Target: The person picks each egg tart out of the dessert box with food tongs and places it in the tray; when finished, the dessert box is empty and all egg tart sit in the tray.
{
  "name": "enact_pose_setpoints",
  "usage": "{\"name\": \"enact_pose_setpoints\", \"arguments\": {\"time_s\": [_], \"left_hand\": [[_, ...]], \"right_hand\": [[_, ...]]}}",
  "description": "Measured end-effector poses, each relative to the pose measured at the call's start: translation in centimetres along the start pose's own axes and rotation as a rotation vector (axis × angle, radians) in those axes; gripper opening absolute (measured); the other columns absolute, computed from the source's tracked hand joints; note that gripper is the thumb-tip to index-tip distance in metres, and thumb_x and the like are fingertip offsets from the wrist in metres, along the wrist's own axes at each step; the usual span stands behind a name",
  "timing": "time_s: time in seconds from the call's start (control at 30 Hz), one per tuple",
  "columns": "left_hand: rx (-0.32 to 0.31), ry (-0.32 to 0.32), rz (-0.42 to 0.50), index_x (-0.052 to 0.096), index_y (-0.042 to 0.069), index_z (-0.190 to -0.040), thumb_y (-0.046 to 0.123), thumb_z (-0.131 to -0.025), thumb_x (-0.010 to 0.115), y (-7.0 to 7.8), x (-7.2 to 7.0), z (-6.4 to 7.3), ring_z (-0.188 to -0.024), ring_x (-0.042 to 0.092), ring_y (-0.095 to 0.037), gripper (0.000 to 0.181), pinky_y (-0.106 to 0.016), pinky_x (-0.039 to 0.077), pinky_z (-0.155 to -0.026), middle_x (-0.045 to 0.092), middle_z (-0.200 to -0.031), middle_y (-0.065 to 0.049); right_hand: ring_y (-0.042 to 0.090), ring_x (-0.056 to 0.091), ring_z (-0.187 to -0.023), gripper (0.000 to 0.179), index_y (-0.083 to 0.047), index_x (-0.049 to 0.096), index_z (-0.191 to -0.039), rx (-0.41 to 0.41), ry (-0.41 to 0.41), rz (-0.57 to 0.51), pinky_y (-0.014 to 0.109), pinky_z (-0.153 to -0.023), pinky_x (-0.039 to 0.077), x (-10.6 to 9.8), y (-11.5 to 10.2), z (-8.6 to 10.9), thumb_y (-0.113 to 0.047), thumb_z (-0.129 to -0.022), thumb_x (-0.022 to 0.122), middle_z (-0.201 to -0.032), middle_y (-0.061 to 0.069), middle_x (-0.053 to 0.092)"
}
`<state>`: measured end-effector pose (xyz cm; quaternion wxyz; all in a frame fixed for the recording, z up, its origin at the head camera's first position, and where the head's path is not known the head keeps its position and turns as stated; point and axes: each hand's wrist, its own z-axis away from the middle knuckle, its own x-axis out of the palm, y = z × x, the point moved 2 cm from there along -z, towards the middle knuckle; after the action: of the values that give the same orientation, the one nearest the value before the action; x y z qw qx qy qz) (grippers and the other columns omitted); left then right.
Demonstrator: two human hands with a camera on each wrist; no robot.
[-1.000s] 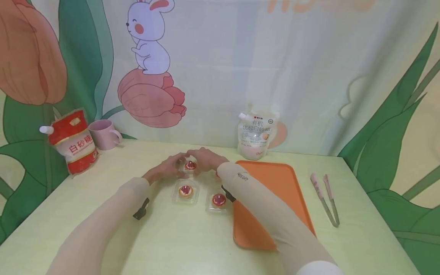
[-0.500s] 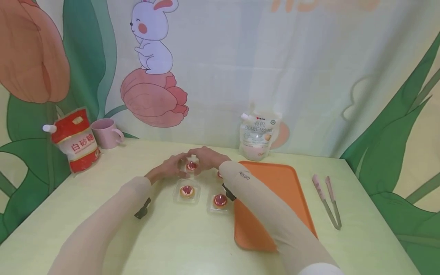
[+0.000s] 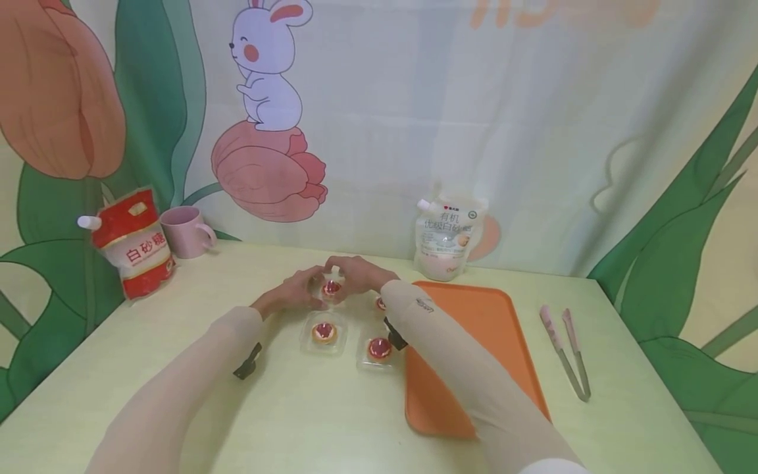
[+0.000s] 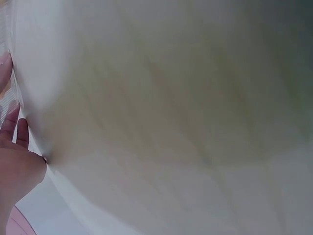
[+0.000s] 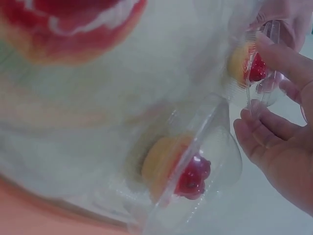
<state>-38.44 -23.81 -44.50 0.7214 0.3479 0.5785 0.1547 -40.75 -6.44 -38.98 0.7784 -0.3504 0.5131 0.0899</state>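
Note:
At the back of the table, my left hand point(image 3: 296, 291) and right hand point(image 3: 359, 274) hold a small clear plastic box from its two sides. A red-topped tart point(image 3: 331, 289) sits inside. In the right wrist view, the thumb and fingers of my right hand point(image 5: 281, 147) grip the edges of the clear box point(image 5: 255, 93), while part of my left hand point(image 5: 291, 17) shows behind it. Three more boxed tarts lie nearby: a front-left tart point(image 3: 324, 332), a front-right tart point(image 3: 379, 349), and a tart point(image 3: 381, 303) partly hidden by my right sleeve.
An orange tray point(image 3: 474, 309) lies under my right forearm. Tongs point(image 3: 565, 352) rest on the right. A white sugar pouch point(image 3: 448, 240) stands at the back, with a red sugar bag point(image 3: 137, 243) and a pink mug point(image 3: 186, 232) at the back left.
The whole scene shifts slightly right as the head camera turns. Both hands stay on the same box, with hardly any visible movement; the other tarts stay put.

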Motion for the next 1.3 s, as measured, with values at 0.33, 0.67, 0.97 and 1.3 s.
{"name": "enact_pose_setpoints", "arguments": {"time_s": [0.33, 0.67, 0.97, 1.3], "left_hand": [[-0.007, -0.004, 0.0, 0.031, 0.009, -0.155, 0.014, -0.085, 0.079, 0.1, 0.0, -0.1, -0.137, 0.04, -0.038, 0.085, -0.066, 0.021, -0.118, 0.053, -0.134, -0.018], [-0.005, -0.001, -0.03, 0.032, 0.008, -0.153, 0.015, -0.084, 0.08, 0.3, -0.4, -0.1, -0.134, 0.043, -0.041, 0.085, -0.061, 0.033, -0.113, 0.048, -0.143, -0.024], [-0.007, -0.005, -0.028, 0.03, 0.006, -0.152, 0.013, -0.084, 0.08, 0.5, -0.3, -0.1, -0.132, 0.045, -0.04, 0.085, -0.059, 0.034, -0.113, 0.049, -0.14, -0.023], [-0.017, -0.009, -0.027, 0.035, 0.008, -0.151, 0.013, -0.085, 0.079, 0.6, -0.2, 0.0, -0.134, 0.044, -0.041, 0.08, -0.058, 0.033, -0.115, 0.049, -0.141, -0.023]], "right_hand": [[0.03, 0.051, -0.134, 0.065, -0.025, 0.045, -0.143, -0.002, -0.004, -0.015, 0.054, -0.106, 0.046, -0.4, -0.1, 0.4, -0.027, -0.087, 0.079, -0.146, 0.011, 0.053], [0.032, 0.053, -0.133, 0.064, -0.019, 0.047, -0.141, -0.028, 0.005, -0.004, 0.053, -0.106, 0.046, -1.4, -0.4, 0.6, -0.022, -0.086, 0.08, -0.145, 0.015, 0.054], [0.032, 0.052, -0.133, 0.066, -0.021, 0.045, -0.142, -0.015, 0.007, -0.001, 0.052, -0.106, 0.046, -1.5, 0.1, 0.6, -0.025, -0.086, 0.08, -0.146, 0.014, 0.053], [0.033, 0.051, -0.135, 0.064, -0.017, 0.046, -0.14, -0.031, 0.035, 0.044, 0.047, -0.108, 0.046, -2.8, 1.5, 1.5, -0.025, -0.086, 0.079, -0.145, 0.017, 0.054]]}}
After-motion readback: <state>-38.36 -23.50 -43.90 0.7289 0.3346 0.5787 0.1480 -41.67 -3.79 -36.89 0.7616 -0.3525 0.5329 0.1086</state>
